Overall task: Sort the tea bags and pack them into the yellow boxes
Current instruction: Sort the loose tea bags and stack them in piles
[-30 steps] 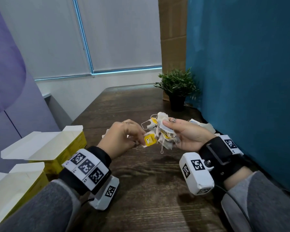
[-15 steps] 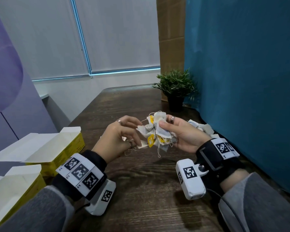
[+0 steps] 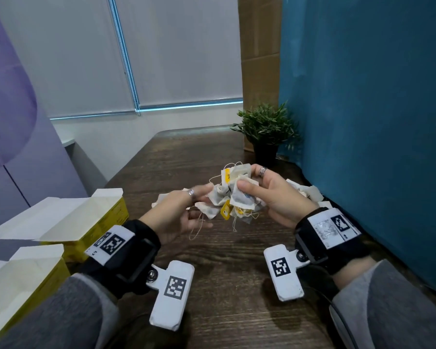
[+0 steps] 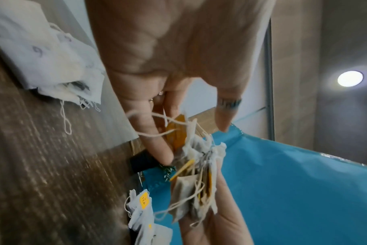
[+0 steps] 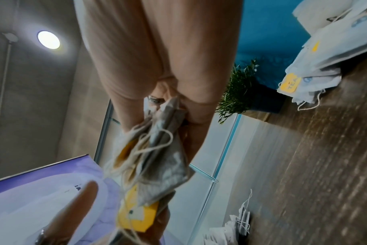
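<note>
The head view looks forward and down from above the counter point(image 3: 219, 268), taking in both forearms. Each wrist view sits close under its own palm, tilted, looking along the fingers. All three share the tea bag bundle point(image 3: 233, 197) point(image 4: 196, 175) point(image 5: 157, 159) and the far potted plant point(image 3: 266, 129) point(image 5: 239, 92); a ceiling lamp point(image 4: 350, 78) point(image 5: 48, 39) shows in both wrist views.
</note>
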`<act>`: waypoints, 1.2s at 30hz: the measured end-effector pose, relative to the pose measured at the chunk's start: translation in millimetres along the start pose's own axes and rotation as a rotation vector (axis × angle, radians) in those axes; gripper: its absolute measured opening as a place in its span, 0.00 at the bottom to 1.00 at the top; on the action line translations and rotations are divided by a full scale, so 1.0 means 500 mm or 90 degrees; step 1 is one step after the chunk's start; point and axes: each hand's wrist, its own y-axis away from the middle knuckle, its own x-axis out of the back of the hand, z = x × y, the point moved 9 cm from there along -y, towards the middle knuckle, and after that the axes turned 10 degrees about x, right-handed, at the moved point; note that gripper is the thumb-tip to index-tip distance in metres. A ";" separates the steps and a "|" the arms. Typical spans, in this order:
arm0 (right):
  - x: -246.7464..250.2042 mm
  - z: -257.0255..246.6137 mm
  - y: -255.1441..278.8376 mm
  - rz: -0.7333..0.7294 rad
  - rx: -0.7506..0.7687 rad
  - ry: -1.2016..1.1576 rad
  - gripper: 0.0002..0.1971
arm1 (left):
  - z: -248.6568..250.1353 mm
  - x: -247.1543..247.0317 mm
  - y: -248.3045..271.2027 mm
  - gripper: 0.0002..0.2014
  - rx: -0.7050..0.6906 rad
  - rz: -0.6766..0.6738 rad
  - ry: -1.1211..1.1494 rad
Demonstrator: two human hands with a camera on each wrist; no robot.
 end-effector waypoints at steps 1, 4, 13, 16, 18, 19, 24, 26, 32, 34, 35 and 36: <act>-0.002 0.001 0.001 -0.007 -0.002 -0.003 0.07 | 0.001 0.002 -0.005 0.15 -0.014 0.009 -0.044; -0.003 0.004 0.002 -0.013 -0.016 -0.013 0.07 | 0.002 0.019 -0.009 0.19 -0.058 0.057 -0.105; 0.085 0.008 -0.007 0.173 0.004 0.033 0.03 | 0.038 0.050 0.011 0.04 -0.209 0.160 -0.149; 0.076 0.005 -0.005 0.152 0.001 0.030 0.04 | 0.047 0.052 0.019 0.12 -0.252 0.169 -0.137; 0.057 -0.002 -0.005 0.109 -0.004 -0.026 0.08 | 0.051 0.050 0.022 0.13 -0.258 0.171 -0.148; 0.044 -0.006 -0.005 0.079 -0.010 -0.049 0.12 | 0.052 0.049 0.022 0.11 -0.257 0.175 -0.162; -0.014 0.011 0.001 -0.015 -0.050 -0.050 0.11 | 0.059 0.027 0.010 0.04 -0.284 0.184 -0.220; -0.018 0.030 0.002 -0.012 -0.060 -0.030 0.09 | 0.060 0.007 0.007 0.07 -0.286 0.150 -0.240; 0.004 0.049 0.002 0.000 -0.076 0.072 0.09 | 0.027 0.007 -0.011 0.16 -0.217 0.045 -0.155; 0.003 0.052 0.003 -0.013 -0.077 0.097 0.08 | 0.013 0.013 -0.018 0.17 -0.189 0.019 -0.103; 0.003 0.054 0.003 -0.014 -0.076 0.104 0.06 | 0.008 0.014 -0.021 0.18 -0.177 0.005 -0.068; 0.002 0.055 0.003 -0.012 -0.075 0.109 0.05 | 0.004 0.015 -0.023 0.18 -0.166 -0.007 -0.040</act>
